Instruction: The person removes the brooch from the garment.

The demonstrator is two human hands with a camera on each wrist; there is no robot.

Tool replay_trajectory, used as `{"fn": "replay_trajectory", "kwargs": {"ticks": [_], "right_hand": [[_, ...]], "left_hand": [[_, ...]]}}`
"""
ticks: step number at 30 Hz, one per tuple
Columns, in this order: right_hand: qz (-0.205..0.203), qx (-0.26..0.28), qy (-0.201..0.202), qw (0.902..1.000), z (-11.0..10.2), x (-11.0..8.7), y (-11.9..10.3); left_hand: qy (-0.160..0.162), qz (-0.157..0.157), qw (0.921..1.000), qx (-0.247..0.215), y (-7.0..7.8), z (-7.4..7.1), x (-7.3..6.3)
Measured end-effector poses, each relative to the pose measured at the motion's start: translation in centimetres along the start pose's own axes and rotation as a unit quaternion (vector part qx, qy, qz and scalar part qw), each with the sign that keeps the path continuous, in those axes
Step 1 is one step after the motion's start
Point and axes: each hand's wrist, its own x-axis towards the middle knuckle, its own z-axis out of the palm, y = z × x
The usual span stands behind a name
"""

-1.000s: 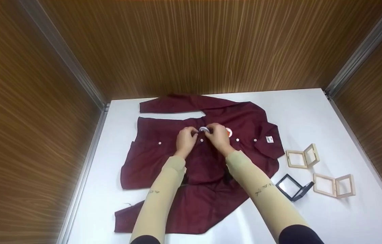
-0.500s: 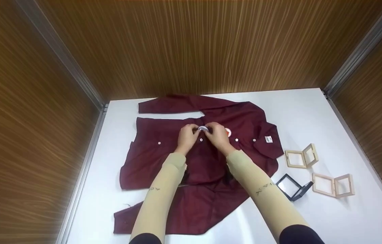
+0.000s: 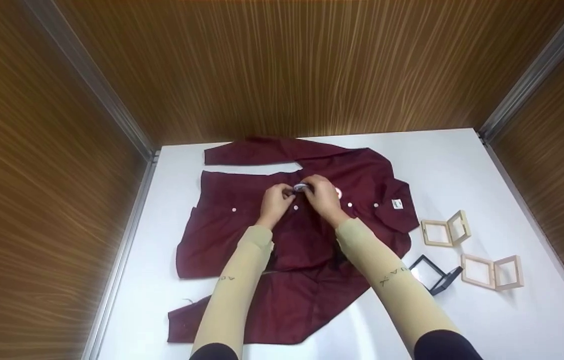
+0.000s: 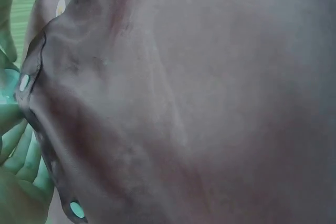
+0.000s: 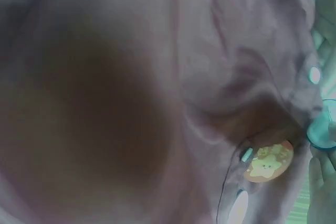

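Note:
A maroon long-sleeved shirt (image 3: 312,295) with white buttons lies spread out, its collar to the right. At its button edge my left hand (image 3: 274,204) pinches the cloth, thumb and fingertips together. Right beside those fingertips my right hand (image 3: 323,197) grips a small silvery round badge (image 3: 300,187) between thumb and fingers. In the right wrist view the badge (image 5: 321,129) overlaps the shirt edge near a white button (image 5: 314,75); whether it is fastened there I cannot tell. A second badge (image 5: 270,162), orange with a pale star, sits on the shirt. The left wrist view is mostly cloth (image 4: 184,103).
To the right of the collar stand two hinged pale wooden frames (image 3: 437,233) (image 3: 479,272), opened out. A black hinged frame (image 3: 437,282) stands near my right forearm. Wood-grained panels (image 3: 282,75) wall the white table (image 3: 462,165) at the back and both sides.
My right hand has risen slightly on the shirt, and the badge it grips has tilted. My left fingertips stay beside it at the shirt edge. The frames have not moved.

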Motion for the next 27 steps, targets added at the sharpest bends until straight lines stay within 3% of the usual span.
{"fn": "replay_trajectory", "kwargs": {"ticks": [8,16,20,23,27], "right_hand": [[0.041,0.021,0.002,0.9989,-0.4,-0.1,0.3],[0.131,0.072,-0.011,0.9887,-0.9,-0.3,0.0],[0.150,0.108,-0.010,0.9827,-1.1,-0.3,-0.2],[0.163,0.161,-0.011,0.9733,-1.2,-0.4,-0.3],[0.208,0.257,-0.020,0.9436,-1.2,-0.7,-0.3]], "left_hand": [[0.028,0.017,0.9995,-0.001,0.3,0.5,0.1],[0.013,0.007,0.9995,-0.029,1.2,0.5,0.1],[0.012,0.009,0.9993,-0.034,1.5,0.6,0.0],[0.010,0.010,0.9994,-0.033,1.6,0.5,-0.1],[0.007,0.013,0.9988,-0.046,1.9,0.3,-0.3]]}}
